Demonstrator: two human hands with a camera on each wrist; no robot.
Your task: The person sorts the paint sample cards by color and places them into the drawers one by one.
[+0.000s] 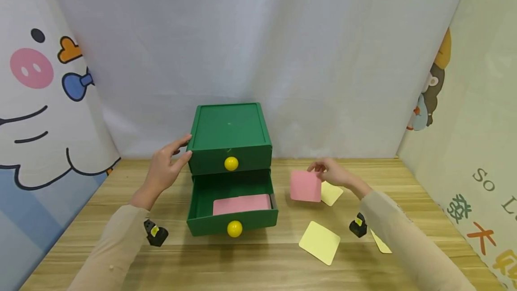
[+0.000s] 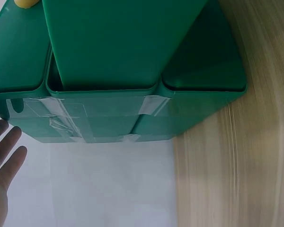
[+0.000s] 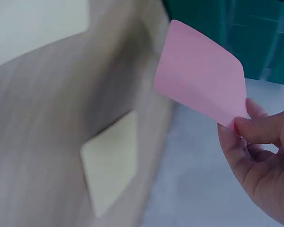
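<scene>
A green drawer cabinet [image 1: 230, 127] with round yellow knobs stands on the table. Its upper drawer is closed; the one below is a pulled-out drawer [image 1: 202, 201], with pink cards [image 1: 241, 205] lying in it. My left hand [image 1: 163, 167] touches the cabinet's left side near the top front corner with fingers extended; in the left wrist view, tape [image 2: 64, 111] runs across that side. To the right of the cabinet, my right hand [image 1: 333, 173] pinches a pink card [image 1: 305, 186] by its corner between thumb and fingers. That card is raised above the table.
On the table's right side lie a yellow card [image 1: 320, 243], another yellow card [image 1: 332, 193] behind the pink one, and a third yellow card [image 1: 380, 241] partly under the right sleeve. A white curtain [image 1: 323, 57] hangs behind; printed panels flank the table.
</scene>
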